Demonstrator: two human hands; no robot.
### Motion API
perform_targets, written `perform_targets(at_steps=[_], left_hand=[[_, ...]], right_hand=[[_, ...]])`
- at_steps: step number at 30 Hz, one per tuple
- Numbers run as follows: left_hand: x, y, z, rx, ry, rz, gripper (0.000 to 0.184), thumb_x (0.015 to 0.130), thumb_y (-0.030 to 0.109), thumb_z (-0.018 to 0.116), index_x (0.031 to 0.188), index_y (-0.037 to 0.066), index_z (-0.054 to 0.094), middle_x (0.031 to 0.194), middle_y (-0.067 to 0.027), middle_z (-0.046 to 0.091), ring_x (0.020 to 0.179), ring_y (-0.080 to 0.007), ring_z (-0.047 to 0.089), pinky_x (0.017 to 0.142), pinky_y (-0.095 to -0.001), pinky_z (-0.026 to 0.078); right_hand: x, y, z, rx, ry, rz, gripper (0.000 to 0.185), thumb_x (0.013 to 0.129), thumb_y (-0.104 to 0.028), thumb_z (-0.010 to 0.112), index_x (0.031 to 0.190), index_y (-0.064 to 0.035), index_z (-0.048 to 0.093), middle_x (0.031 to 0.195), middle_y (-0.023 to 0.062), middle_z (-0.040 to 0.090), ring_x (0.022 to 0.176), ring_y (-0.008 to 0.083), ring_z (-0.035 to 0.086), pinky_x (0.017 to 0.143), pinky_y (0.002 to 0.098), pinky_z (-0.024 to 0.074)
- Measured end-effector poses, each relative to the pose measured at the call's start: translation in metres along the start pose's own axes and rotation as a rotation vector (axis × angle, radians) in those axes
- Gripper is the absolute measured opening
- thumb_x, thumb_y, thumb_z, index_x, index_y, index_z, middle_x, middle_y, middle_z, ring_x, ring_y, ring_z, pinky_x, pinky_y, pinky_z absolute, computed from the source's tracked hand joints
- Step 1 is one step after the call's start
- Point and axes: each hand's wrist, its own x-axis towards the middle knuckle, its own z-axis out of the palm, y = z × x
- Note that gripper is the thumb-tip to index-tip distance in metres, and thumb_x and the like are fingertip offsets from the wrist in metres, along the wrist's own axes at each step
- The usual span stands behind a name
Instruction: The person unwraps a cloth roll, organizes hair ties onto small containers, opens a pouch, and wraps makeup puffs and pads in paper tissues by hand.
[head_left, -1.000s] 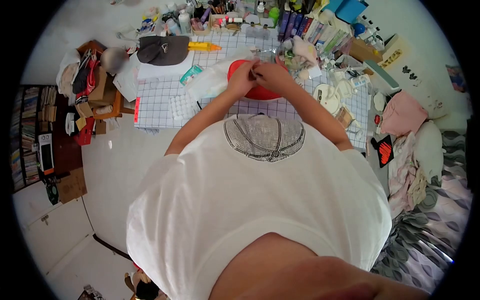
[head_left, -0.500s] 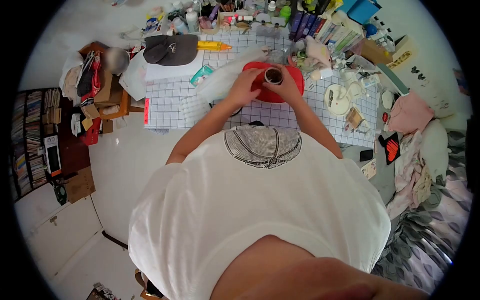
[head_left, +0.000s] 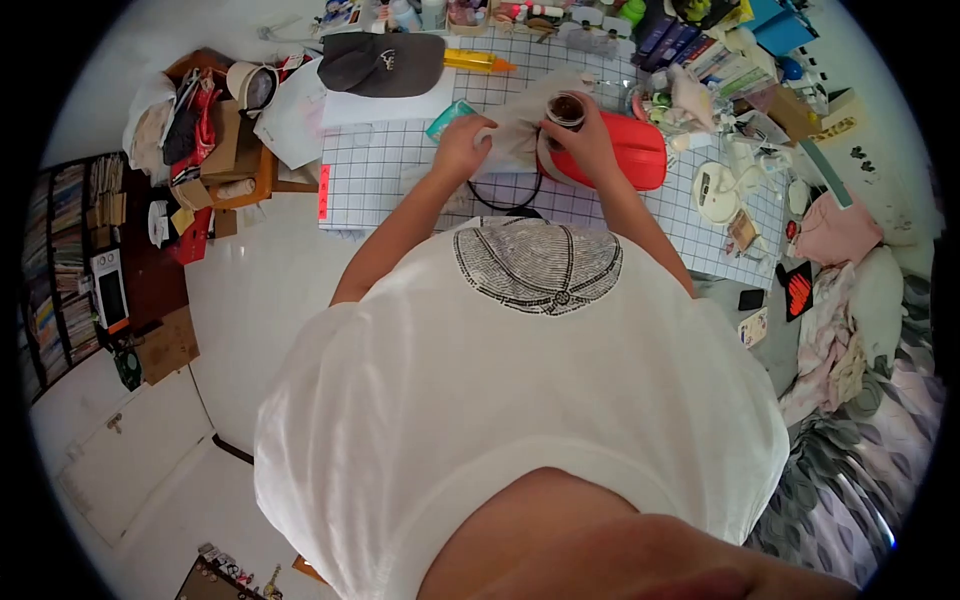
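Observation:
My right hand [head_left: 590, 145] is wrapped round a small clear jar [head_left: 566, 112] with dark contents, its round open top facing me. It holds the jar over the left end of a red case [head_left: 640, 150]. Apart from it, my left hand [head_left: 463, 147] is closed near a teal packet [head_left: 450, 117]. A pale bit shows at its fingertips, too small to name. A crumpled translucent plastic bag [head_left: 520, 125] lies between the two hands. Below the bag, a black cable [head_left: 507, 209] curves on the table.
The table [head_left: 365, 185] has a white grid-patterned top. A dark cap [head_left: 385, 65] and a yellow tube with an orange tip [head_left: 478, 61] lie at the back left. Bottles and books [head_left: 690, 45] crowd the back edge. A round white device [head_left: 715, 190] stands on the right.
My left hand has come away from the jar and moved left. My right hand keeps the jar, now at the red case's left end. The whole view has shifted.

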Motion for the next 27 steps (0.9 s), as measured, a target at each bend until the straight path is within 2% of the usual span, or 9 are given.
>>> perform_targets(at_steps=[5,8,9,12,13,16,19,22,27], left_hand=[[-0.011,-0.072,-0.009,0.211,0.074,-0.201,0.022,0.067,0.008,0.056,0.089,0.006,0.058,0.092,-0.0119,0.057,0.093,-0.0315,0.049,0.080,-0.0384,0.039],[-0.011,-0.091,-0.020,0.343,0.222,-0.318,0.020,0.063,0.011,0.057,0.082,0.007,0.061,0.096,-0.0116,0.056,0.096,-0.0291,0.048,0.082,-0.0372,0.039],[-0.017,-0.109,-0.019,0.393,0.332,-0.307,0.029,0.064,0.015,0.058,0.092,0.007,0.058,0.104,-0.0135,0.053,0.103,-0.0313,0.045,0.086,-0.0409,0.036],[-0.032,-0.138,-0.007,0.692,0.365,-0.634,0.042,0.065,0.020,0.058,0.104,0.007,0.052,0.112,-0.0175,0.047,0.108,-0.0339,0.041,0.089,-0.0469,0.033],[-0.036,-0.144,-0.013,0.569,0.168,-0.742,0.048,0.066,0.023,0.057,0.110,0.006,0.046,0.118,-0.0200,0.040,0.109,-0.0358,0.038,0.088,-0.0507,0.032],[-0.043,-0.154,-0.017,0.554,-0.107,-0.717,0.043,0.068,0.025,0.058,0.105,0.005,0.048,0.115,-0.0191,0.043,0.104,-0.0321,0.044,0.087,-0.0417,0.037],[-0.047,-0.142,-0.014,0.400,0.091,-0.672,0.036,0.065,0.018,0.056,0.097,0.005,0.052,0.109,-0.0166,0.046,0.104,-0.0338,0.042,0.083,-0.0464,0.036],[-0.044,-0.130,-0.021,0.455,0.184,-0.603,0.030,0.063,0.016,0.057,0.091,0.005,0.055,0.106,-0.0157,0.047,0.102,-0.0328,0.042,0.080,-0.0442,0.037],[-0.049,-0.137,-0.023,0.594,0.250,-0.512,0.029,0.063,0.016,0.057,0.091,0.007,0.056,0.115,-0.0164,0.042,0.106,-0.0317,0.040,0.085,-0.0436,0.034]], right_hand=[[0.008,0.008,0.026,-0.047,-0.045,0.001,0.055,0.065,-0.017,0.072,0.108,0.0001,0.043,0.099,0.0116,0.054,0.092,0.0185,0.053,0.081,0.0278,0.0414],[0.006,-0.009,0.027,0.057,-0.085,0.107,0.055,0.065,-0.017,0.072,0.109,0.0004,0.043,0.099,0.0107,0.054,0.092,0.0171,0.052,0.081,0.0272,0.0412],[0.007,-0.006,0.028,0.056,-0.086,0.108,0.055,0.065,-0.016,0.072,0.109,0.0005,0.043,0.099,0.0104,0.054,0.091,0.0167,0.052,0.081,0.0270,0.0410],[0.012,0.000,0.029,0.045,-0.081,0.102,0.054,0.066,-0.016,0.072,0.109,0.0008,0.043,0.099,0.0100,0.053,0.091,0.0161,0.051,0.081,0.0267,0.0407],[0.013,-0.002,0.029,0.033,-0.080,0.102,0.054,0.066,-0.016,0.072,0.109,0.0008,0.043,0.099,0.0101,0.053,0.092,0.0162,0.051,0.081,0.0268,0.0406],[0.011,-0.004,0.031,0.028,-0.113,0.113,0.055,0.066,-0.016,0.072,0.109,0.0010,0.043,0.099,0.0109,0.053,0.093,0.0169,0.051,0.082,0.0273,0.0403],[0.010,0.000,0.032,0.050,-0.148,0.102,0.056,0.066,-0.017,0.072,0.110,0.0013,0.043,0.100,0.0116,0.053,0.094,0.0175,0.050,0.083,0.0277,0.0396],[0.010,0.000,0.029,0.013,-0.159,0.071,0.054,0.067,-0.016,0.071,0.110,0.0009,0.043,0.101,0.0103,0.052,0.095,0.0164,0.050,0.083,0.0268,0.0392],[0.007,-0.006,0.028,0.045,-0.173,0.110,0.054,0.067,-0.016,0.070,0.110,0.0010,0.042,0.102,0.0104,0.052,0.095,0.0164,0.050,0.083,0.0268,0.0390]])
